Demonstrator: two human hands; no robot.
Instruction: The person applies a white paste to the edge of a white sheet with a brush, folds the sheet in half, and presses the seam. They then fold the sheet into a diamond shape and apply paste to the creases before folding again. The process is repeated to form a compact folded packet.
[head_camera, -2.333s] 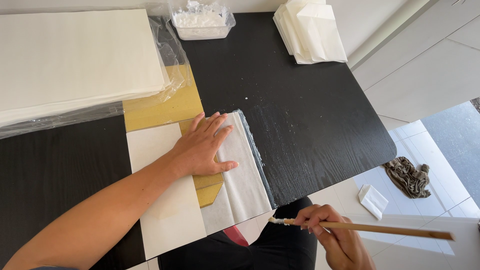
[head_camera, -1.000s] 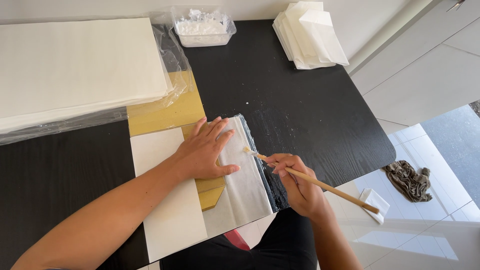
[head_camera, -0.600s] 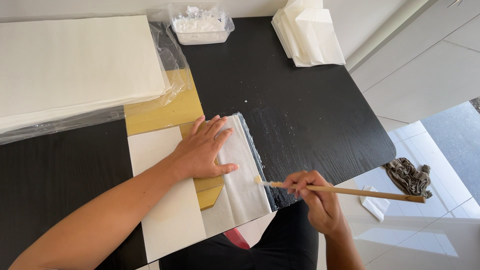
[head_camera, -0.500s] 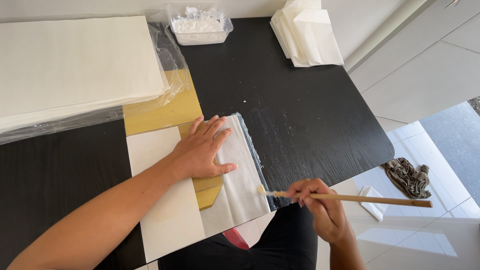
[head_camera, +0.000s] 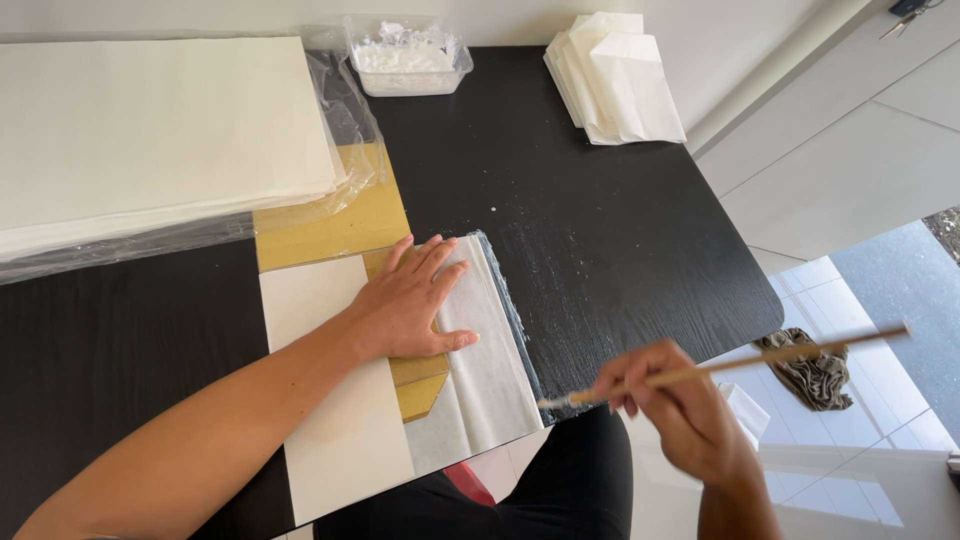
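My left hand (head_camera: 415, 300) lies flat on the black table (head_camera: 620, 230), palm down. My fingers (head_camera: 432, 256) are spread out and point to the far right. They press on a thin white sheet (head_camera: 490, 370) and on a piece of yellow card (head_camera: 418, 385) that pokes out from under my hand. My thumb sticks out to the right, across the white sheet. My left arm comes in from the near left corner and lies over a plain white card (head_camera: 340, 440).

My right hand (head_camera: 680, 415) is off the near right edge of the table, up in the air. It is a bit blurry. My fingers are curled tight around a long thin wooden brush (head_camera: 730, 368). The brush lies almost flat. Its handle points far right, and its white tip is just beside the near right corner of the thin white sheet. I cannot tell if the tip touches the sheet.

Far on the left there is a big stack of white paper (head_camera: 150, 130) on clear plastic wrap (head_camera: 345, 90). At the far edge sits a clear tub (head_camera: 408, 60) with white stuff in it. To the right of it is a pile of folded white sheets (head_camera: 620, 80). A crumpled brown cloth (head_camera: 815, 375) lies on the floor at the right.
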